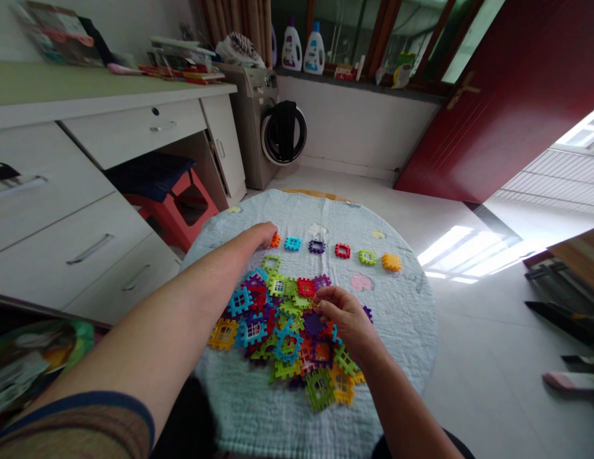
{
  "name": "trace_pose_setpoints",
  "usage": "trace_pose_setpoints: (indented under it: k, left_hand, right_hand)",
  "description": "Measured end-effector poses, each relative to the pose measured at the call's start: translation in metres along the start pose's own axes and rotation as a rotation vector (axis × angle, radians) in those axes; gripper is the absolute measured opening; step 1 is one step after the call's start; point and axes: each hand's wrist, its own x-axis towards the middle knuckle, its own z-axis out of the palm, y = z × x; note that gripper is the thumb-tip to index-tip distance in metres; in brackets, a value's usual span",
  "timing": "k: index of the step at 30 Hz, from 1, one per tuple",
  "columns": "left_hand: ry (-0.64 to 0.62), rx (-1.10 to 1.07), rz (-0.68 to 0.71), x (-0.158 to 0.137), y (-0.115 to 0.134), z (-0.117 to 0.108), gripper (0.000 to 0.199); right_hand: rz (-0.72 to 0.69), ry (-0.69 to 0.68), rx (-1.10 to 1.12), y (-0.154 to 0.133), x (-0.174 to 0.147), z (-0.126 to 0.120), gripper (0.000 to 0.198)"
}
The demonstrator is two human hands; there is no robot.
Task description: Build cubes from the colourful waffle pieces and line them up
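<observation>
Pale-blue cloth surface (397, 319): a tug could skew everything.
Piece pile (297, 325): loosely heaped; might slide if pulled.
Right hand (345, 313): over pile; cannot tell grip.
Orange piece (275, 240): row's (317, 241) left end; left hand (265, 236) there, grip hidden, could nudge it.

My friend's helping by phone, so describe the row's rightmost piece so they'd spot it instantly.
On the pale blue tablecloth, find the row beyond the pile. At its right end lies the yellow-orange piece, its face seemingly solid, unlike the windowed green piece beside it.
</observation>
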Motion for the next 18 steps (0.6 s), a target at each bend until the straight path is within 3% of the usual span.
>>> trace_pose_setpoints:
  k: [14,18]
  left_hand:
    - [0.015,-0.035,-0.049,0.0039,-0.0027,0.0058,0.069]
    - [0.028,-0.047,-0.064,-0.0008,-0.0055,0.0076,0.086]
  right_hand:
    - [-0.025,-0.026,-0.031,0.0047,0.0008,-0.002,0.02]
    - [-0.008,-0.032,-0.02,0.0029,0.0007,-0.002,0.021]
